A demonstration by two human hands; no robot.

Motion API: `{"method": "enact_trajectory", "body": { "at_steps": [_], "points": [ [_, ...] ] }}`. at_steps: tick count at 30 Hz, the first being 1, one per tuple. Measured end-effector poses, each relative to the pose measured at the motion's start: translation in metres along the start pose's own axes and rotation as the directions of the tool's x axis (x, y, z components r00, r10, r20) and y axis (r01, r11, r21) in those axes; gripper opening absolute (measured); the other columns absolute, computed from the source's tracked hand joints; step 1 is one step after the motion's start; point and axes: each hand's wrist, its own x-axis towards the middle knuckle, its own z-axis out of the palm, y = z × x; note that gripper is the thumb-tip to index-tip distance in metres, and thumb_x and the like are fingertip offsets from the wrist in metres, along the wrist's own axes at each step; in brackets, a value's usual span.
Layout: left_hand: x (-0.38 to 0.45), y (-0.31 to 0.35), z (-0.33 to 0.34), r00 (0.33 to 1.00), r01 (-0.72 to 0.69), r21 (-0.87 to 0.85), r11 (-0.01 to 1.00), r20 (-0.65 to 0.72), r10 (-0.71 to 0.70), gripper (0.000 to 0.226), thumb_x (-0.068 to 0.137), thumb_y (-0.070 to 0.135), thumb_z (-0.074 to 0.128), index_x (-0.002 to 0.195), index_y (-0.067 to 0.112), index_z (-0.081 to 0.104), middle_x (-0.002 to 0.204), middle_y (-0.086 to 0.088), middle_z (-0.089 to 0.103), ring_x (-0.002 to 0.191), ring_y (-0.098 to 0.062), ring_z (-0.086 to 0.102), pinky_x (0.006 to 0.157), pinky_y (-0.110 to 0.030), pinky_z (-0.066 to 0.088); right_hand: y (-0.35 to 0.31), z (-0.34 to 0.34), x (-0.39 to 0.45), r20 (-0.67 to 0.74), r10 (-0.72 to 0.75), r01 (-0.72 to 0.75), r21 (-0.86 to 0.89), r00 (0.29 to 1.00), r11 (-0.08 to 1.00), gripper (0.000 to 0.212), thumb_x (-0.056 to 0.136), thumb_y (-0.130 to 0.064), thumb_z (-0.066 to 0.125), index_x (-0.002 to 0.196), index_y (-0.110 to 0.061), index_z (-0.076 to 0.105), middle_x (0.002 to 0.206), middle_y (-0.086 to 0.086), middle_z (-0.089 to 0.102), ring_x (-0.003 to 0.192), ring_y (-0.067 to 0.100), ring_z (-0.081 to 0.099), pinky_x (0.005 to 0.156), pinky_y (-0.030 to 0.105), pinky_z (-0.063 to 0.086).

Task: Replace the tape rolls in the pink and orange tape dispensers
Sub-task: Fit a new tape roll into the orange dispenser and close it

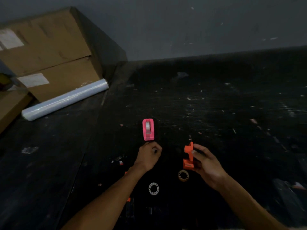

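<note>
The pink tape dispenser point(148, 129) stands on the dark table point(216, 105) with a clear tape roll seated in it. Just below it, my left hand point(148, 155) hovers with the fingers curled in; whether it holds anything is not visible. My right hand point(206, 163) grips the orange tape dispenser point(188, 156), lifted and tilted on end, with no roll visible in it. Two tape rolls lie flat on the table near me: a whitish one point(153, 188) and a brownish clear one point(183, 175).
Stacked cardboard boxes point(49, 55) fill the far left, with a roll of clear stretch film point(66, 100) lying against them. Small scraps of paper and tape dot the table. A grey wall point(199, 27) runs along the back.
</note>
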Motion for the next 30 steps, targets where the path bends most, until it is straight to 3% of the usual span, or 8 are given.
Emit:
{"method": "enact_trajectory", "body": {
  "at_steps": [4,8,12,16,20,24,26,30],
  "points": [
    [-0.017,0.007,0.004,0.981,0.189,-0.42,0.888,0.046,-0.187,0.014,0.092,0.011,0.063,0.099,0.02,0.07,0.1,-0.002,0.07,0.092,-0.014,0.067,0.077,-0.019,0.05,0.005,0.01,0.001,0.055,0.033,-0.031,-0.043,0.998,0.999,0.036,0.096,-0.009,0.053,0.13,-0.02,0.053,0.12,0.012,0.064,0.108,0.033,0.064,0.081,0.048,0.056],
    [-0.026,0.014,0.002,0.94,0.306,-0.758,0.577,0.145,-0.308,0.021,0.087,0.005,0.069,0.103,0.017,0.065,0.112,-0.009,0.066,0.1,-0.02,0.068,0.077,-0.029,0.057,0.012,0.021,0.002,0.093,0.028,-0.022,-0.066,0.995,0.998,0.033,0.095,-0.011,0.056,0.127,-0.021,0.055,0.125,0.013,0.063,0.108,0.033,0.066,0.08,0.047,0.057],
    [-0.035,0.019,-0.008,0.922,0.34,-0.882,0.328,0.243,-0.303,0.036,0.084,-0.004,0.067,0.116,0.012,0.06,0.108,-0.015,0.068,0.11,-0.028,0.066,0.09,-0.038,0.057,0.015,0.029,-0.001,0.158,0.016,-0.004,-0.078,0.987,0.997,0.033,0.095,-0.012,0.056,0.127,-0.021,0.054,0.123,0.013,0.065,0.108,0.03,0.066,0.081,0.045,0.056],
    [-0.039,0.028,-0.012,0.902,0.346,-0.921,0.181,0.274,-0.335,0.015,0.089,0.004,0.064,0.104,0.006,0.066,0.106,-0.015,0.072,0.105,-0.024,0.067,0.089,-0.034,0.055,0.015,0.037,-0.008,0.211,-0.006,0.035,-0.134,0.977,0.99,0.033,0.096,-0.012,0.055,0.127,-0.024,0.054,0.122,0.013,0.065,0.107,0.032,0.067,0.08,0.045,0.059],
    [-0.041,0.032,-0.008,0.906,0.334,-0.928,0.168,0.267,-0.329,0.008,0.085,0.013,0.071,0.088,0.011,0.064,0.105,-0.01,0.075,0.106,-0.02,0.068,0.083,-0.03,0.053,0.016,0.044,-0.012,0.262,-0.032,0.068,-0.133,0.965,0.989,0.037,0.097,-0.01,0.054,0.131,-0.025,0.051,0.123,0.013,0.064,0.108,0.032,0.067,0.08,0.046,0.06],
    [-0.047,0.033,-0.003,0.923,0.35,-0.88,0.323,0.263,-0.282,0.01,0.082,0.02,0.075,0.082,0.015,0.067,0.098,-0.007,0.075,0.095,-0.019,0.071,0.078,-0.034,0.054,0.017,0.047,-0.01,0.265,-0.057,0.092,-0.121,0.963,0.988,0.039,0.097,-0.011,0.054,0.132,-0.025,0.05,0.125,0.012,0.063,0.109,0.029,0.067,0.088,0.05,0.058],
    [-0.05,0.032,-0.004,0.936,0.33,-0.864,0.38,0.249,-0.247,0.016,0.081,0.016,0.075,0.096,0.017,0.069,0.105,-0.009,0.074,0.097,-0.021,0.071,0.079,-0.037,0.055,0.018,0.046,-0.009,0.262,-0.062,0.096,-0.117,0.963,0.988,0.04,0.096,-0.011,0.056,0.132,-0.025,0.05,0.125,0.012,0.063,0.109,0.029,0.067,0.089,0.052,0.057],
    [-0.054,0.029,-0.009,0.969,0.247,-0.838,0.486,0.204,-0.14,0.051,0.082,0.007,0.074,0.126,0.03,0.061,0.119,-0.008,0.07,0.11,-0.022,0.068,0.088,-0.033,0.055,0.018,0.041,-0.008,0.275,-0.04,0.081,-0.142,0.961,0.986,0.04,0.094,-0.012,0.058,0.132,-0.026,0.051,0.125,0.011,0.062,0.106,0.03,0.069,0.087,0.054,0.057]
  ]
}}
